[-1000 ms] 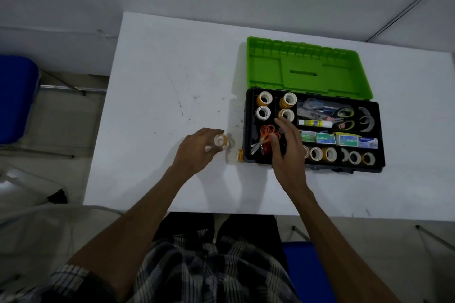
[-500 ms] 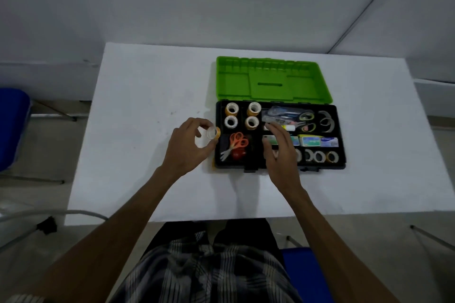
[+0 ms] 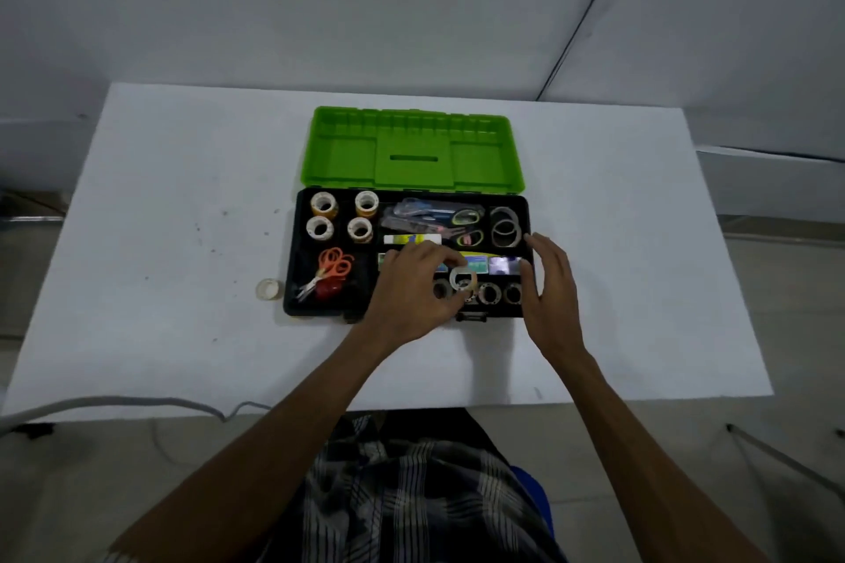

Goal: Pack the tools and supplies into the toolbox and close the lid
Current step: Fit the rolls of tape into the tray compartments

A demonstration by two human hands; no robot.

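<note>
A black toolbox [image 3: 292,242] with its green lid [image 3: 411,149] open stands on the white table [image 3: 160,242]. Inside lie several tape rolls [image 3: 340,217], orange scissors [image 3: 331,272], a glue stick [image 3: 411,239], small boxes [image 3: 503,265] and more scissors [image 3: 439,217]. My left hand [image 3: 407,293] reaches over the front row of the box and pinches a small tape roll [image 3: 462,281] above it. At the box's right end my right hand [image 3: 551,283] hovers with straight fingers, holding nothing. Another tape roll [image 3: 269,289] lies on the table just left of the box.
A grey cable [image 3: 114,402] runs along the table's near left edge. A wall stands behind the table. Bare table surface stretches left and right of the box.
My left hand has carried the small tape roll from left of the box to over its front row. My right hand has moved right to the box's right end.
</note>
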